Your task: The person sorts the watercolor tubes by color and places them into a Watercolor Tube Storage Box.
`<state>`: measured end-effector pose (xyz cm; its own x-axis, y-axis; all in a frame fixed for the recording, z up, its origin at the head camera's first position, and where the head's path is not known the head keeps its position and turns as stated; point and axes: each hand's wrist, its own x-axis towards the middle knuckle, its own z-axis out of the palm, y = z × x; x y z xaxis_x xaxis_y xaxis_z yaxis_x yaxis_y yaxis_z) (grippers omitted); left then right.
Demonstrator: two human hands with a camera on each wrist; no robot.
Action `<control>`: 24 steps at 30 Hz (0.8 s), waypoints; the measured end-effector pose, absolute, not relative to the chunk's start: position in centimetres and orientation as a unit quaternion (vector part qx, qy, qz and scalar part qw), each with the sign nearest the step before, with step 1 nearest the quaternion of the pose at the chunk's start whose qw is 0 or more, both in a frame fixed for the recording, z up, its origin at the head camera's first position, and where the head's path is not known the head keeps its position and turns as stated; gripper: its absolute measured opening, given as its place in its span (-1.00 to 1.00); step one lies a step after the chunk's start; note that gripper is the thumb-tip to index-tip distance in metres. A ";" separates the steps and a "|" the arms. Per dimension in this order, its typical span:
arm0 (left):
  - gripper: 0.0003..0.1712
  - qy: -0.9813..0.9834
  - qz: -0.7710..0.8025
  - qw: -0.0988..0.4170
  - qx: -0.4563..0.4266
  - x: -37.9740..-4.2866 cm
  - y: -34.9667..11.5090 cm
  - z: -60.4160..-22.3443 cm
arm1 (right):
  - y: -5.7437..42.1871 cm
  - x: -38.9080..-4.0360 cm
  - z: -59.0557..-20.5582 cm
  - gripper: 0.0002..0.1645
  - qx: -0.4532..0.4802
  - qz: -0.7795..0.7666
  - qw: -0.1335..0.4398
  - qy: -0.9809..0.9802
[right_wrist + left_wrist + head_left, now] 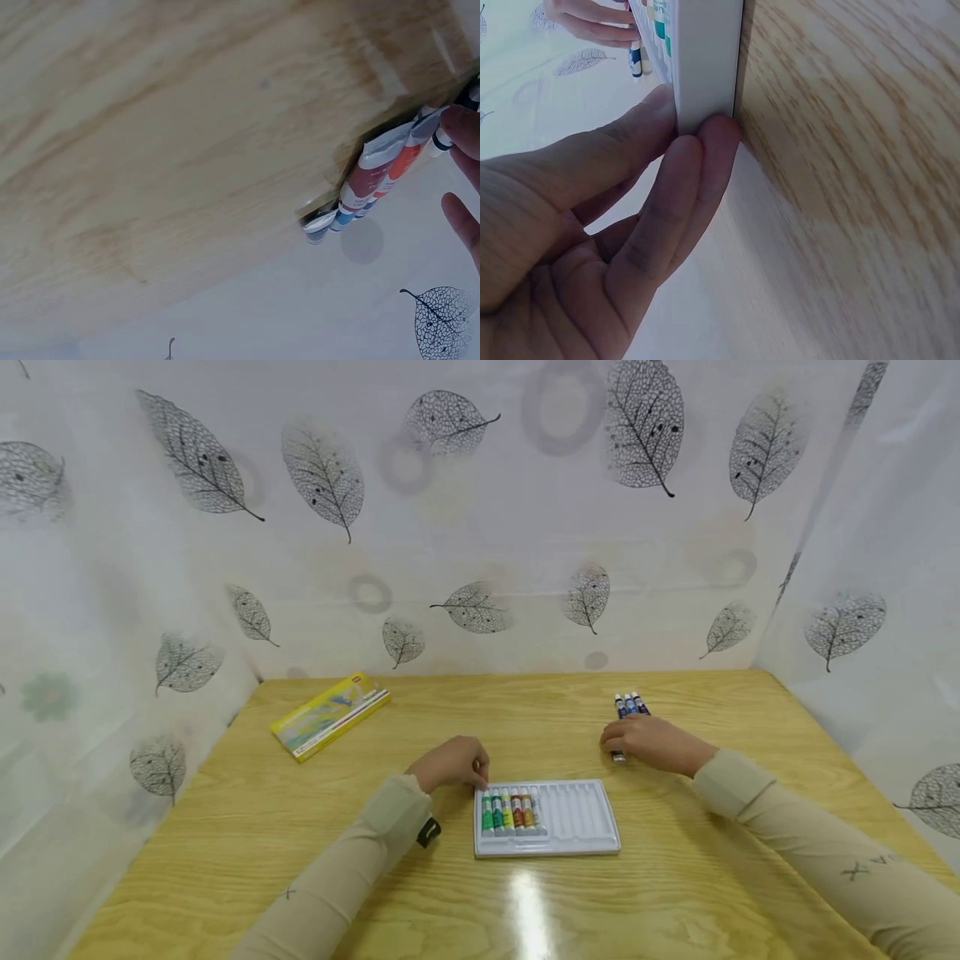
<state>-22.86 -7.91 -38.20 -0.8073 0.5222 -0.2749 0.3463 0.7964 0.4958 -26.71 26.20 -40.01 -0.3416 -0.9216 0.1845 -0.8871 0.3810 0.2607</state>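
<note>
A white plastic tray point(577, 810) lies on the table, with several paint tubes point(517, 818) in its left slots: greens, yellow, brownish red, ochre and a pale one. My left hand point(453, 763) pinches its far left corner; in the left wrist view the thumb point(630, 150) is at the upper edge and fingertips meet the outer wall. Farther right, my right hand point(651, 742) reaches over several loose paint tubes point(628, 702) with dark and blue caps. Its curled fingers hold a dark-ended tube point(471, 91), partly hidden, beside brownish-red and orange-red tubes point(375, 172).
A yellow paint box point(330, 717) lies at an angle on the back left of the wooden table point(225, 827). A pale curtain point(480, 527) printed with leaves encloses the table's back and sides.
</note>
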 end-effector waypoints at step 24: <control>-0.74 0.929 0.208 0.207 0.226 -22.9 -7.8 -38.2 | 25.8 -27.0 -40.2 -0.80 0.556 -0.050 0.155 -0.815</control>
